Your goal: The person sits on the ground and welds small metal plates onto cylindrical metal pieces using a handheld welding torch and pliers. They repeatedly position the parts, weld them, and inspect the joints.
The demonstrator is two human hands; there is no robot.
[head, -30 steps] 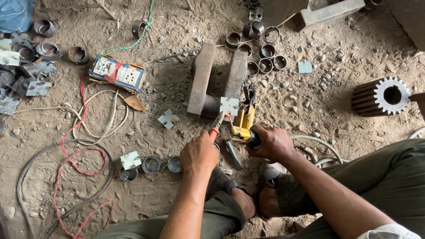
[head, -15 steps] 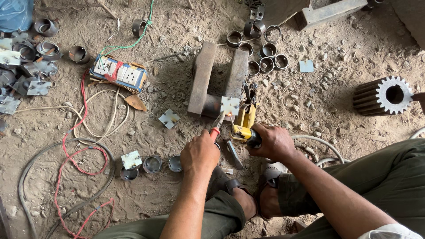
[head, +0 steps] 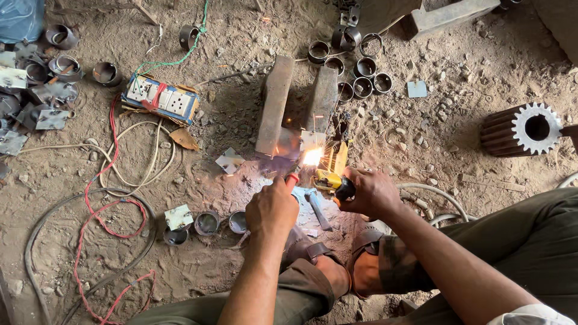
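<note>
Your left hand (head: 272,207) grips red-handled pliers (head: 292,178) at the bright arc (head: 312,156) (sparks fly); your right hand (head: 368,191) closes around the yellow electrode holder (head: 331,178).

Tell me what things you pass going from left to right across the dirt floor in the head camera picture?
Pile of flat metal plates → socket board → left hand holding a red-handled tool → bright welding spark → right hand on the yellow holder → big toothed gear.
</note>
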